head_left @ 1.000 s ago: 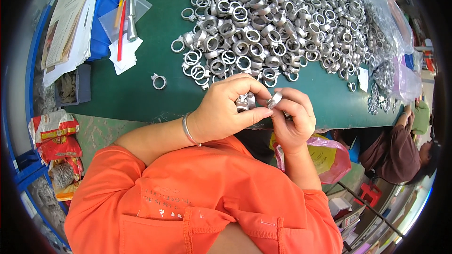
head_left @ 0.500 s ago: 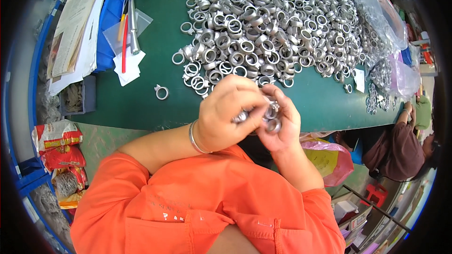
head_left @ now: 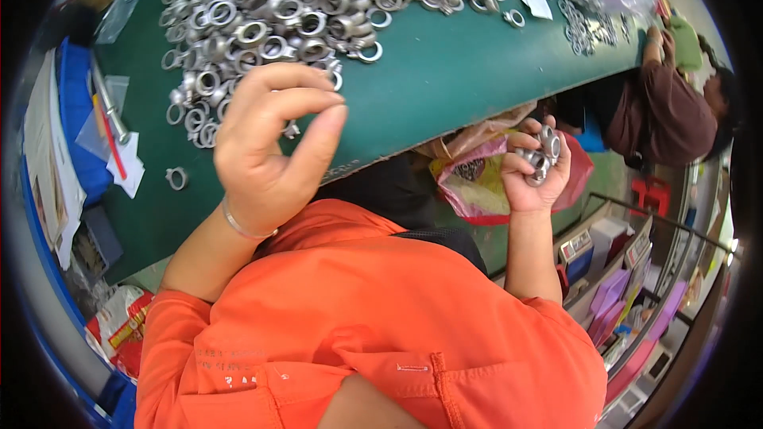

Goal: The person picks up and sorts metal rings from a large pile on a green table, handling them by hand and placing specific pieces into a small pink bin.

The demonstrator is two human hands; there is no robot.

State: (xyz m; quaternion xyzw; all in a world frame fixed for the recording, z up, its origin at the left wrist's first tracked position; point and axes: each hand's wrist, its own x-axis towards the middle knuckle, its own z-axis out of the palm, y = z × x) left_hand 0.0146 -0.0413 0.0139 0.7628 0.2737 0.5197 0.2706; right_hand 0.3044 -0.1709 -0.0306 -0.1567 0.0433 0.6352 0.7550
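My right hand (head_left: 534, 168) is off the table's near edge, to the right, and is shut on a small bunch of silver metal ring fittings (head_left: 542, 151). It hovers above an open yellow and pink plastic bag (head_left: 475, 184) below the table edge. My left hand (head_left: 269, 143) is raised over the green table (head_left: 445, 71), fingers curled and apart from the thumb, with nothing seen in it. Behind it a big heap of the same metal ring fittings (head_left: 278, 8) covers the far part of the table. One single ring (head_left: 176, 179) lies alone at the left.
Papers (head_left: 44, 151), a blue tray (head_left: 75, 111), a red pen (head_left: 110, 139) and clear bags lie at the table's left. Another person in a brown sleeve (head_left: 664, 107) sits at the right. Shelves with coloured boxes (head_left: 612, 270) stand lower right. A red snack packet (head_left: 119, 326) lies lower left.
My hands were together in front of my chest, working on ring fittings. They have parted: the right hand carried the fittings down to the right over the bag, the left hand lifted away without any.
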